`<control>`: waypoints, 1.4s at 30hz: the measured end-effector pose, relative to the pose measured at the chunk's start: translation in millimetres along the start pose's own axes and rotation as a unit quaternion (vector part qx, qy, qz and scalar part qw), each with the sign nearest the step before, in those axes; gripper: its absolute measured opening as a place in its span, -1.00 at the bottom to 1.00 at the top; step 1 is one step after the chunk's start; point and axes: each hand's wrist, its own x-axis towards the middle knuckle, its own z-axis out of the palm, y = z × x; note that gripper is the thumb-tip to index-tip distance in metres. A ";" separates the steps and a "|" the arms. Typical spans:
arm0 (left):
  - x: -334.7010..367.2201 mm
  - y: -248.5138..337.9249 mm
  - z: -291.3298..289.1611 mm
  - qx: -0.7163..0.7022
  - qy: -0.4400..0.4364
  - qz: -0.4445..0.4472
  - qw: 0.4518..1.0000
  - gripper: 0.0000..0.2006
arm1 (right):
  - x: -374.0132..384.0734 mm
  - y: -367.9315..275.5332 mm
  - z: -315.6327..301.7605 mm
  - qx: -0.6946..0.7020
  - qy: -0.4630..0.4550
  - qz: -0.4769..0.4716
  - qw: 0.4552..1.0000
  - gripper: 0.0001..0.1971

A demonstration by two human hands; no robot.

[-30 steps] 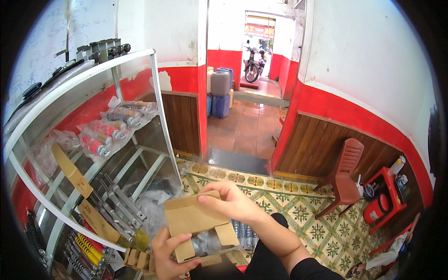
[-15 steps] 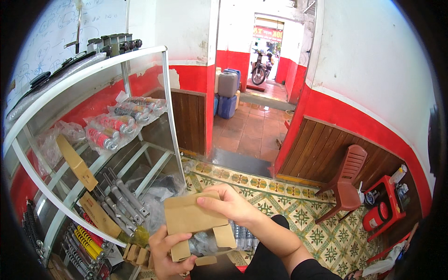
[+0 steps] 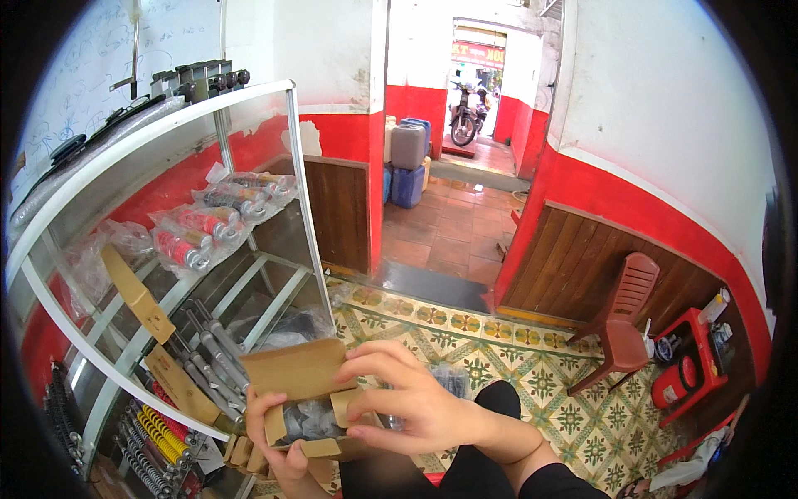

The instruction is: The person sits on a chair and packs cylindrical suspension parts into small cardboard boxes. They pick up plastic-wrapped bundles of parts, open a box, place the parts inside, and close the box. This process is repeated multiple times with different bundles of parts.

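Observation:
A small brown cardboard box (image 3: 293, 366) sits low in the middle of the picture, its lid flap raised and its side flaps spread. In it lies something dark grey in clear plastic wrap (image 3: 309, 419); its kind I cannot make out. My left hand (image 3: 278, 441) grips the box's left side, thumb at the near flap. Over the right side flap is my right hand (image 3: 416, 406), its fingers apart and the tips at the flap's edge, with nothing visible between them. Behind that hand, clear-wrapped grey items (image 3: 449, 380) are partly hidden.
At left a glass shelf rack (image 3: 301, 208) holds bagged shock absorbers (image 3: 187, 247), grey fork tubes (image 3: 218, 353) and yellow springs (image 3: 160, 428). A red-brown chair (image 3: 625, 324) and a red stool (image 3: 697, 349) stand at right. Jerrycans (image 3: 407, 166) line the doorway ahead.
The box has shifted left and tipped, so its inside shows more. My right hand has let go of the lid flap and moved to the right side flap, fingers spreading.

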 end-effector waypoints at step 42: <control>11.7 13.5 -8.6 0.007 -0.121 0.030 0.992 -0.53 | 16.5 -19.7 -18.7 -0.136 -0.163 -0.012 0.977 -0.79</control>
